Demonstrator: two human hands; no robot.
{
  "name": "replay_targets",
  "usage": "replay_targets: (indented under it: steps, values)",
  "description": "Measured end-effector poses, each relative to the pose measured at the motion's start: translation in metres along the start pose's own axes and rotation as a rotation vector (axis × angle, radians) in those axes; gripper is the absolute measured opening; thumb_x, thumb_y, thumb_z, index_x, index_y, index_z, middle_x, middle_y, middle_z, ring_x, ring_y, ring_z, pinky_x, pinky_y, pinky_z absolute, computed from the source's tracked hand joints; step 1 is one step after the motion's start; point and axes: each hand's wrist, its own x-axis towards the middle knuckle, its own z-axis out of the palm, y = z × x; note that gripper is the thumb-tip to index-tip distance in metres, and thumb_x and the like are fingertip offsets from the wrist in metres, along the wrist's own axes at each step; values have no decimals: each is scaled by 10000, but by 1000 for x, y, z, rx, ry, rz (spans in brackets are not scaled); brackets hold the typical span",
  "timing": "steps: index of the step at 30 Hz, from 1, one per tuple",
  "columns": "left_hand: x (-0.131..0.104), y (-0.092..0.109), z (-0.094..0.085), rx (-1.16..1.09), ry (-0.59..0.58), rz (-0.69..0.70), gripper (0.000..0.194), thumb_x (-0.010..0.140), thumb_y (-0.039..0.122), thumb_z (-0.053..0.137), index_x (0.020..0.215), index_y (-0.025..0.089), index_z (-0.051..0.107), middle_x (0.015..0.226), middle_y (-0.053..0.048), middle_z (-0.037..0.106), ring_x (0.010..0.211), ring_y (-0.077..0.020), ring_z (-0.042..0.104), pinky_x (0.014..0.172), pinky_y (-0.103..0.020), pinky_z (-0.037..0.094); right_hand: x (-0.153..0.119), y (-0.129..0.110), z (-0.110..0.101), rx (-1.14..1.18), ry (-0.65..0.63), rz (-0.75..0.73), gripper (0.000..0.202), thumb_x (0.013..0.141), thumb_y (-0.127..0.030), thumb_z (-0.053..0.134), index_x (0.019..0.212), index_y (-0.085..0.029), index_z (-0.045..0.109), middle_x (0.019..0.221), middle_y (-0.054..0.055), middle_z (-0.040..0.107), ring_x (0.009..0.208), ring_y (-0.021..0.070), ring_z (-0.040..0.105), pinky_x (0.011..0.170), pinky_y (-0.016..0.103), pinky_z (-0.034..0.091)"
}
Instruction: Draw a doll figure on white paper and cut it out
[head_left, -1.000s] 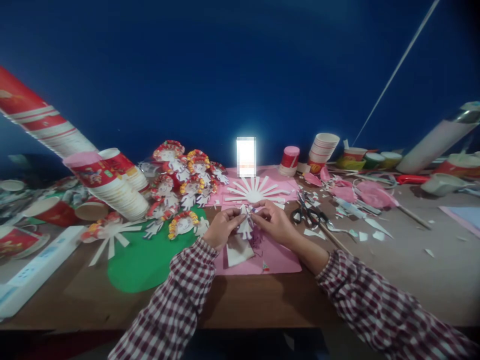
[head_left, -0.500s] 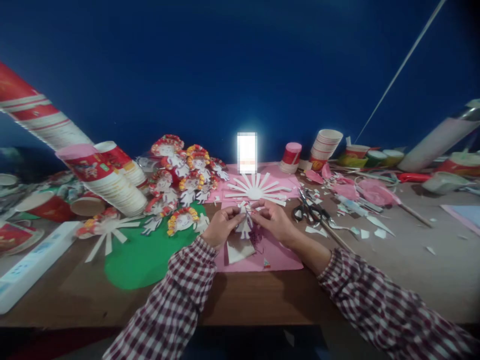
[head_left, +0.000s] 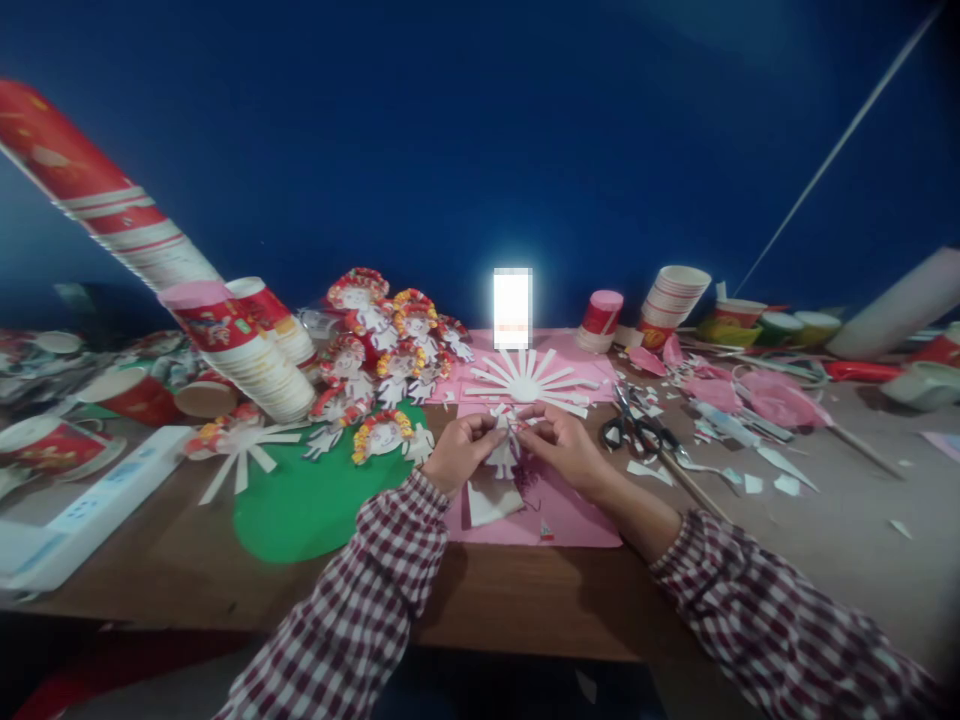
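Between my two hands is a small white paper doll cutout (head_left: 503,457), held upright over a pink sheet (head_left: 577,510). My left hand (head_left: 466,445) pinches its left edge with thumb and fingers. From the other side my right hand (head_left: 559,440) has its fingertips closed at the upper part of the cutout; any smaller piece there is too blurred to make out. Below the cutout lies a folded white paper (head_left: 493,503), with dark reddish shreds beside it. A white paper cup cut into radiating strips (head_left: 523,386) lies flat just beyond my hands.
Finished-looking paper dolls with red and yellow curled hair (head_left: 379,435) cluster at left, partly on a green sheet (head_left: 300,515). Stacked paper cups (head_left: 255,360) lean behind them. Black-handled scissors (head_left: 634,435), a stick and paper scraps lie right. A bright pixelated screen (head_left: 513,308) stands at the back.
The whole view has shifted, so everything sits slightly farther right. My hands keep hold of the paper doll cutout in nearly the same pose.
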Motion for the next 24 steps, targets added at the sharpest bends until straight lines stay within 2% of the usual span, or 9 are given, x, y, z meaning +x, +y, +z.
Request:
replay_targets:
  steps: [7,12,18,24]
  values:
    - [-3,4,4,-74,12,6,302,667,400,729,758,125,643,600,24,552,524,-77,450,494,-198,369,-1,-4,3,140,17,106,404,734,-414,703,1010,-172,534,584,-61,522,503,87,475,504,216,362]
    - [-8,5,13,-236,29,-29,370,628,409,761,840,124,660,587,32,548,489,-66,439,464,-194,347,-1,-6,-3,341,-54,224,426,701,-363,759,1026,-183,549,732,-15,631,631,103,580,601,225,447]
    - [-15,5,27,-359,93,-6,397,596,441,778,781,122,632,534,63,484,448,-35,357,436,-183,266,2,-5,-13,457,-161,249,360,723,-311,762,1014,-213,574,831,-6,663,658,84,604,605,192,445]
    - [-16,7,29,-394,113,7,391,583,429,789,749,118,619,506,78,441,451,-28,331,454,-186,262,1,-5,-10,483,-148,268,371,707,-315,776,1009,-215,584,797,-4,668,641,91,608,608,199,452]
